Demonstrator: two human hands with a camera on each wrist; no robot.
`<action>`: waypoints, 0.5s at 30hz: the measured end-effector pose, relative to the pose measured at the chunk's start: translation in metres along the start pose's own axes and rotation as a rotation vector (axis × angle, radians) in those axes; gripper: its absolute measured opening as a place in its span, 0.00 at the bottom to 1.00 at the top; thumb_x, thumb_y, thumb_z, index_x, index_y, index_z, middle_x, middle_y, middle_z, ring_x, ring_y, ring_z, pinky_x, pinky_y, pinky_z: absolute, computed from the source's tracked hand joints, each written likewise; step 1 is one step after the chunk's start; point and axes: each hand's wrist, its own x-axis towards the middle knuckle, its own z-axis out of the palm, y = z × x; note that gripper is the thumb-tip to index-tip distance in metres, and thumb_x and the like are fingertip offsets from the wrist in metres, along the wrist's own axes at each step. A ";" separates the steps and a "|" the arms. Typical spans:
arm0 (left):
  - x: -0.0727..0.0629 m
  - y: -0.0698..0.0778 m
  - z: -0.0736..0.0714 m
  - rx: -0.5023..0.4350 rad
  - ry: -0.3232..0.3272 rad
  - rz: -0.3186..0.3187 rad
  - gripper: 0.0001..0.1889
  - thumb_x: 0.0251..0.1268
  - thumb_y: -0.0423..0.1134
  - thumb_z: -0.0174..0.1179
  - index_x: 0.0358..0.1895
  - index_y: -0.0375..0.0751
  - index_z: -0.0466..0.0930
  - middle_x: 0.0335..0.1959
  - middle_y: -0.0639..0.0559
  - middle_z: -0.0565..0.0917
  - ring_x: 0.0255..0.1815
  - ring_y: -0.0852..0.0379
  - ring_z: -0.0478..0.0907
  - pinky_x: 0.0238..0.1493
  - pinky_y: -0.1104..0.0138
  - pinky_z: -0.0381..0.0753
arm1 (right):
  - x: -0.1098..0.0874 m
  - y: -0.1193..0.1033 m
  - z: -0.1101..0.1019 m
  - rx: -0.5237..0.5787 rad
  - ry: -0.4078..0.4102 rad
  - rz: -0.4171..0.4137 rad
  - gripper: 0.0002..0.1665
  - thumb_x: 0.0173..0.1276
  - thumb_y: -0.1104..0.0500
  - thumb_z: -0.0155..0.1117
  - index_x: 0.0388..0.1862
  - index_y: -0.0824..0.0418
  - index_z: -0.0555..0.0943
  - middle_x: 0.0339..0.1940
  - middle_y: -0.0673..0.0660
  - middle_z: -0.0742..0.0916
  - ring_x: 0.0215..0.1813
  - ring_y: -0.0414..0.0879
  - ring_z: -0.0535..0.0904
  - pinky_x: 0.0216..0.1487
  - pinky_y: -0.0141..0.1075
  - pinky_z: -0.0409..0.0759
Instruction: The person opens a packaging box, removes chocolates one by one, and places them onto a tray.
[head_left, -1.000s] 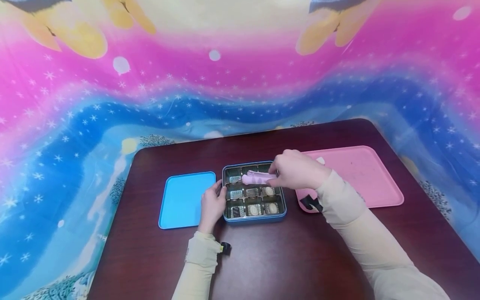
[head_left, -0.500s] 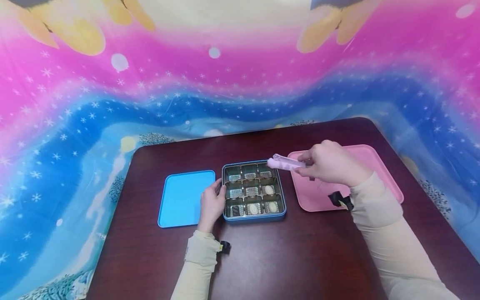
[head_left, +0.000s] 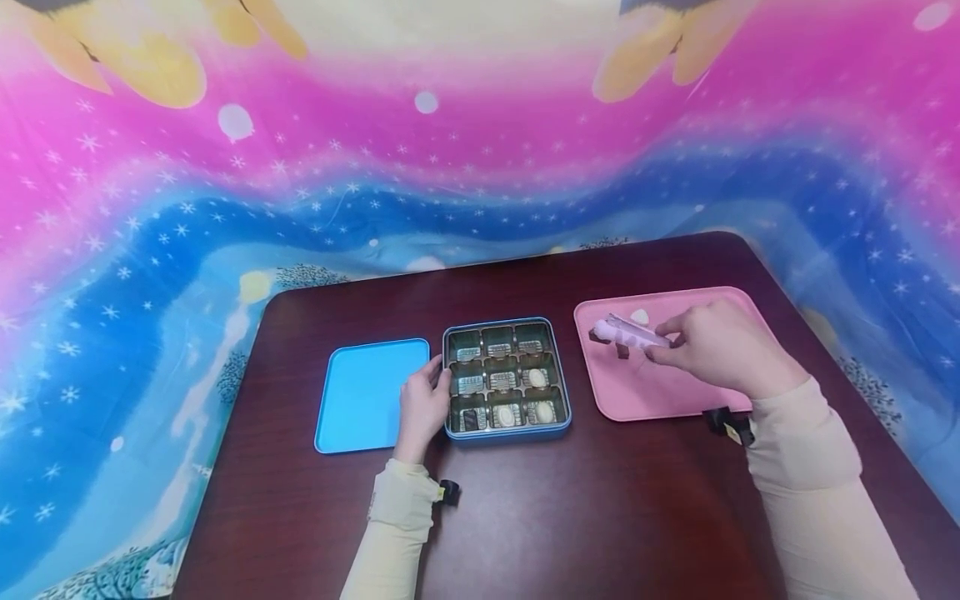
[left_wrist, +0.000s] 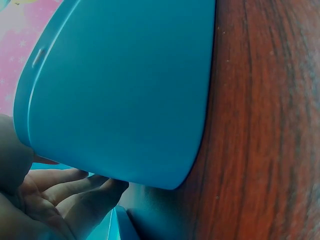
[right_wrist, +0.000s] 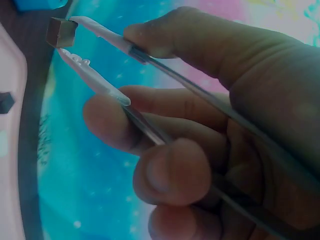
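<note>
My right hand (head_left: pixel 716 346) grips a pair of lilac tongs (head_left: pixel 626 332) over the pink tray (head_left: pixel 675 404). In the right wrist view, a small brown chocolate-like block (right_wrist: pixel 61 32) sits between the tongs' pale tips (right_wrist: pixel 92 82). A blue tin (head_left: pixel 510 437) with a divided metallic insert stands to the left of the tray. White oval pieces (head_left: pixel 537 377) and one dark piece (head_left: pixel 470 419) lie in some compartments, mostly in the front row. My left hand (head_left: pixel 422 408) rests against the tin's left side; the left wrist view shows its fingers (left_wrist: pixel 100 202) touching the blue wall (left_wrist: pixel 120 100).
A light blue lid (head_left: pixel 360 396) lies flat to the left of the tin, beside the left hand. On the pink tray are a white piece (head_left: pixel 640 317) and a dark block (head_left: pixel 623 352) under the tongs. A patterned cloth (head_left: pixel 465 192) hangs behind the dark wooden table (head_left: pixel 570 517).
My right hand has carried the tongs from above the tin rightward to above the pink tray. The left hand and the tin have stayed in place.
</note>
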 end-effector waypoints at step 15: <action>0.001 -0.002 0.001 0.005 0.000 -0.008 0.23 0.77 0.39 0.55 0.69 0.30 0.73 0.63 0.34 0.79 0.63 0.43 0.79 0.61 0.53 0.80 | -0.033 0.023 0.033 0.077 -0.104 0.163 0.14 0.63 0.52 0.71 0.38 0.62 0.90 0.10 0.43 0.76 0.18 0.42 0.67 0.20 0.35 0.66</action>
